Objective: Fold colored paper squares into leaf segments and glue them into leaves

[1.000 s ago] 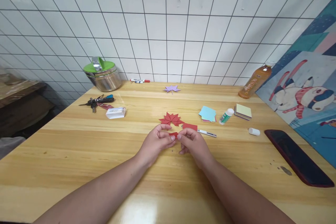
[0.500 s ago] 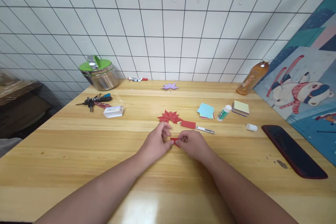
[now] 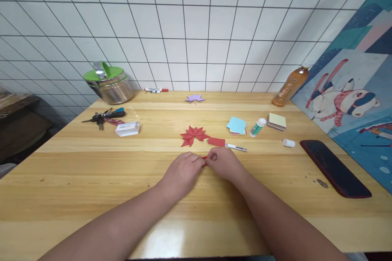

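Note:
A small piece of red paper [image 3: 205,158] is pinched between my hands, low over the wooden table, and mostly hidden by fingers. My left hand [image 3: 184,172] lies over its left end with the fingers closed. From the right, my right hand [image 3: 223,162] grips it between thumb and forefinger. Just beyond the hands rests a red folded-paper maple leaf [image 3: 194,135]. Beside that leaf, a red paper strip [image 3: 216,142] lies over a white pen [image 3: 235,147]. Farther back is a purple paper leaf [image 3: 195,98] with a stem.
Right of centre are blue paper sheets [image 3: 237,124], a glue stick [image 3: 257,127], its cap [image 3: 288,143], a paper stack [image 3: 277,121], a tea bottle [image 3: 290,87] and a phone [image 3: 335,169]. At left sit a pot [image 3: 114,89], keys [image 3: 100,118] and a white box [image 3: 128,129].
My left hand has turned over and its fingers have closed down on the red paper, which is now more covered. The whole view has shifted slightly.

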Action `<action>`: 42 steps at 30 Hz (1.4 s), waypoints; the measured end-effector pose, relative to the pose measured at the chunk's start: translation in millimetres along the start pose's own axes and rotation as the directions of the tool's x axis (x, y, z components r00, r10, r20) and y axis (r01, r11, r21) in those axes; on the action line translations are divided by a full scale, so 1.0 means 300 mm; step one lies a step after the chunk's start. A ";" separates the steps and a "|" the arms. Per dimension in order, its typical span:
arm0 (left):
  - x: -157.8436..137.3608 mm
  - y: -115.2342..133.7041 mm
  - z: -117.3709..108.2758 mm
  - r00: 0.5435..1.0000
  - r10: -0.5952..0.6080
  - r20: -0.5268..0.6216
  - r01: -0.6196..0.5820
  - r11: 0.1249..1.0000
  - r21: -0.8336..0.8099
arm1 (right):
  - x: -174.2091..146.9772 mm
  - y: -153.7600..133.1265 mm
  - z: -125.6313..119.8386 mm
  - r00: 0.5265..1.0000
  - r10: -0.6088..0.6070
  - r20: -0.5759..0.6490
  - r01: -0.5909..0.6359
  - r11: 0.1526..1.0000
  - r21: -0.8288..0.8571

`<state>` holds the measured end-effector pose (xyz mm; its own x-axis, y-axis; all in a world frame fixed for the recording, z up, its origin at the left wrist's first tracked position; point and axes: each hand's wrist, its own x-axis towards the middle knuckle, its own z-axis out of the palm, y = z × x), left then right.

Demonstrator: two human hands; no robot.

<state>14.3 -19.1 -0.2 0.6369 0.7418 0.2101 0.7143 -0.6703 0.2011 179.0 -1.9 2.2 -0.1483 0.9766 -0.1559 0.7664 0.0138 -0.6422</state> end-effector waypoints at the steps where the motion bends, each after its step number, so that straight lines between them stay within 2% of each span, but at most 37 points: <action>1: 0.002 0.000 -0.001 1.000 0.002 0.001 -0.002 1.000 0.010 | 0.001 -0.002 -0.004 1.000 0.010 0.003 -0.010 1.000 0.009; 9: 0.004 0.001 -0.007 0.994 0.100 -0.034 -0.101 0.994 -0.052 | 0.003 -0.011 -0.018 0.998 0.062 0.021 -0.063 0.995 0.079; 15: 0.001 -0.001 0.001 0.991 0.133 -0.032 -0.134 0.989 -0.055 | 0.004 -0.011 -0.020 0.998 0.065 0.020 -0.067 0.994 0.088; 23: 0.002 0.009 -0.014 0.990 0.137 -0.039 -0.141 0.980 -0.141 | 0.009 -0.007 -0.022 0.997 0.075 0.010 -0.075 0.993 0.087; 29: -0.004 0.006 -0.015 0.991 0.134 0.002 -0.132 0.982 -0.135 | 0.014 0.005 -0.016 0.999 0.042 0.004 -0.042 0.996 0.077; 36: -0.031 0.019 -0.038 0.981 0.185 0.054 -0.178 0.977 -0.115 | 0.015 0.010 -0.006 0.999 0.020 -0.034 -0.019 0.999 0.045; 42: -0.056 0.047 -0.019 0.986 0.104 0.130 -0.103 0.995 -0.016 | 0.007 0.007 0.008 0.995 -0.032 -0.096 0.031 0.999 -0.007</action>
<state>12.1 -41.2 4.6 0.7402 0.6642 0.1043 0.6401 -0.7436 0.1932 178.8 -0.3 -1.2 -0.1119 0.9918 -0.0625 0.7658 0.0460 -0.6415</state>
